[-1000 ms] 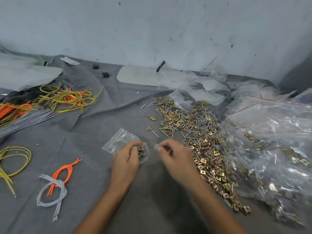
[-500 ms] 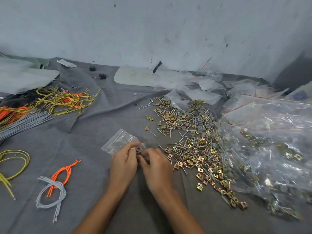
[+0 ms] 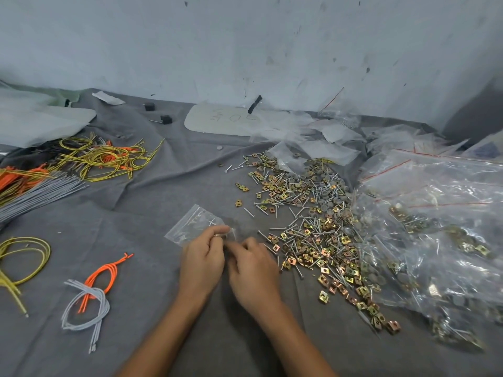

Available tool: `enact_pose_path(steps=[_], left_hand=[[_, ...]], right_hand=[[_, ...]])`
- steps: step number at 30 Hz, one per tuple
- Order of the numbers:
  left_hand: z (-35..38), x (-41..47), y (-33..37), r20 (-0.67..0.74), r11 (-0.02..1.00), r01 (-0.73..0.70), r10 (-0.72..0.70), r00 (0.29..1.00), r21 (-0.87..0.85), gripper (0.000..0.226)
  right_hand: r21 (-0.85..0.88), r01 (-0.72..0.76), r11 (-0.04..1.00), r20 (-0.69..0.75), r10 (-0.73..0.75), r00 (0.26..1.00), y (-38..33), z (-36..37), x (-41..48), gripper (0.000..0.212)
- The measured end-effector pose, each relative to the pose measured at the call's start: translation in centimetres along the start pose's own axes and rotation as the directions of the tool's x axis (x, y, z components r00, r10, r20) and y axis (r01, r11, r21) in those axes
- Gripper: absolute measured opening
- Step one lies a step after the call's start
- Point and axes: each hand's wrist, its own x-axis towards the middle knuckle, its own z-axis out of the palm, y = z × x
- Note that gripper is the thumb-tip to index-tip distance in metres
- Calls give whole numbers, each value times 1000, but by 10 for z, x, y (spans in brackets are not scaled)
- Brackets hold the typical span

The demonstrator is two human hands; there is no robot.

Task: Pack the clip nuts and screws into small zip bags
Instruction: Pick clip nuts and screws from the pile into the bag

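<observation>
Far left of the small zip bag (image 3: 190, 224), on the grey desk (image 3: 141, 210): a loop of yellow cord (image 3: 24, 254), then a knot of orange and grey cords (image 3: 92, 291). Up and left of the bag, a messy heap of yellow and orange wires (image 3: 100, 159). In the middle, flat on the desk, the bag itself, clear and thin, insides too blurry to make out. Just below the bag, the left hand (image 3: 202, 263), fingers curled, pinching the bag's near corner. Right beside it and touching it, the right hand (image 3: 253, 270), fingers curled in at the same corner; too blurry to tell whether pinching the bag, holding a small piece, or holding nothing. Close to the right of the bag, a pile of clip nuts and screws (image 3: 307, 229), gold squares and thin silver pins all mixed up. Farther right of the bag, big clear bags (image 3: 435, 227) with more pieces inside. Looks like the filling or closing step for this one bag. Next, most likely: hold the mouth, push the last pieces all the way in, then pinch along the zip from one end to the other. Needs a soft, steady squeeze, to stop screws from poking out or getting caught in the zip.
</observation>
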Motion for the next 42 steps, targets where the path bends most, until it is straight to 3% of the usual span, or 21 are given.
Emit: enact_pose_path(steps=[6, 9, 12, 15, 19, 22, 25, 32, 35, 39, 42], left_hand=[[-1, -3, 5, 5, 999, -18, 17, 1000, 39, 36], [-3, -4, 7, -20, 997, -23, 25, 999, 74, 34], [-4, -9, 9, -37, 988, -47, 53, 998, 148, 29], [-6, -16, 14, 11, 972, -76, 76, 997, 221, 30], [-12, -25, 16, 95, 953, -105, 80, 992, 285, 31], [-20, -38, 15, 169, 897, -163, 101, 981, 412, 52], [-31, -52, 12, 148, 870, -98, 28, 989, 484, 58], [-52, -78, 15, 159, 839, -220, 161, 974, 497, 37], [-58, -73, 17, 90, 834, -276, 266, 960, 478, 15], [-65, -62, 33, 3, 858, -345, 372, 928, 381, 11], [-72, -52, 52, -32, 902, -333, 355, 934, 276, 5]], right_hand=[[-35, 48, 998, 14, -47, 999, 1, 0, -5, 34], [145, -1, 989, -41, 7, 999, 4, 1, -8, 27], [334, -57, 941, -199, 129, 971, 7, 0, -9, 12], [396, -79, 915, -241, 186, 952, 8, -2, -9, 25], [373, -59, 926, -184, 136, 973, 9, -3, -9, 32], [370, -59, 927, -168, 129, 977, 10, -3, -7, 30], [410, -45, 911, -188, 133, 973, 10, -3, -7, 27], [551, -20, 834, -182, 144, 973, 8, -9, -9, 25], [618, -58, 784, -89, 143, 986, 7, -22, -8, 25], [682, -109, 724, 25, 126, 992, -3, -56, 4, 25], [788, -143, 599, 108, 94, 990, -10, -81, 16, 22]])
